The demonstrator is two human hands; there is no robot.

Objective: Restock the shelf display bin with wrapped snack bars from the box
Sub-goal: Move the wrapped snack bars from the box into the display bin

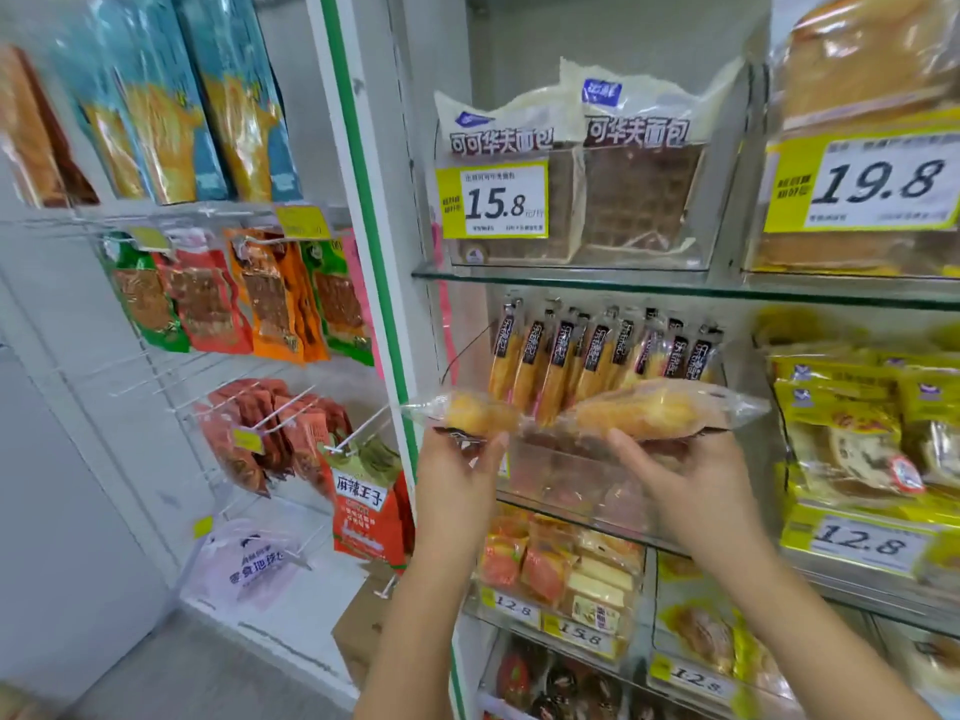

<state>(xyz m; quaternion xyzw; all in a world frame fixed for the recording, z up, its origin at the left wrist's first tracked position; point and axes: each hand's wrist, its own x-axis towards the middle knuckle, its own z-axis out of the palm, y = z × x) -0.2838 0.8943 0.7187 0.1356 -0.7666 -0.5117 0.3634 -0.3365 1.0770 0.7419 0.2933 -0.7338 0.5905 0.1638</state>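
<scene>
The snack bars [649, 407] lie sideways in the air, just in front of the bin [571, 480] and across its open top. They are soft, puffy yellow cakes in clear, shiny, crinkly wrappers with flat, pressed ends. The left hand [457, 480] holds the smaller bar from below. Its thumb [496, 446] presses on the front of the wrapper, and its other fingers are tucked behind, out of sight. The right hand [691, 491] holds the fatter bundle the same way, with its thumb [626, 446] on the front lower edge and its fingers curled behind. I cannot tell how many bars are in that bundle. The bin is a see-through plastic tub with smooth, hard walls. Inside it, at the back, the standing bars [597, 350] are upright in a tight row. They are long and thin, with black tops and yellow cake below. Right above the bin is a flat glass shelf [571, 275]. On it sit waffle bags [639, 163], white on top with brown squared waffles showing through. A yellow and white price tag [493, 200] hangs in front of them. Just to the right of the bin are yellow packs [841, 423], flat and shiny. To the left of the bin a red bag [366, 511] hangs on a white peg. Below the bin and to the left, a brown cardboard box [363, 626] sits low down.
</scene>
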